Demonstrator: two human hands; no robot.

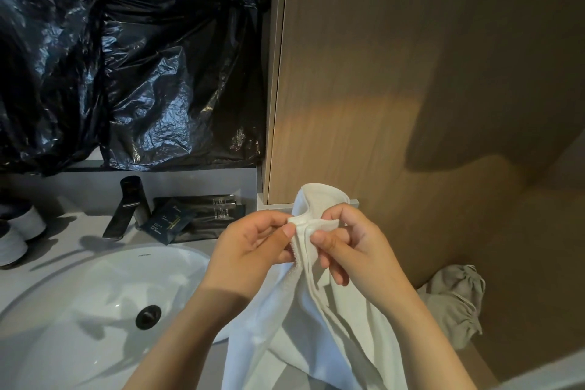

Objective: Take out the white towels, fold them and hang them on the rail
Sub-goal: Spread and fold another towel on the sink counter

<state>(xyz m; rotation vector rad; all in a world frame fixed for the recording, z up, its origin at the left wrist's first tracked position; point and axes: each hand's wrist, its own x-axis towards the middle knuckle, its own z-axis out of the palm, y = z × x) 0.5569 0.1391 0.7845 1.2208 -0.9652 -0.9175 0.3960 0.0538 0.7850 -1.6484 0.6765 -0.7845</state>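
Left hand [253,244] and right hand [351,244] pinch white towel [304,310] between them.

Dim, warm light from behind the person casts a broad soft shadow on the wooden wall [380,57] and darker ones across the sink [63,310], glints off the black plastic sheet [142,73], leaves the white towel [316,326] brightest, and the wide lens bends the edges.
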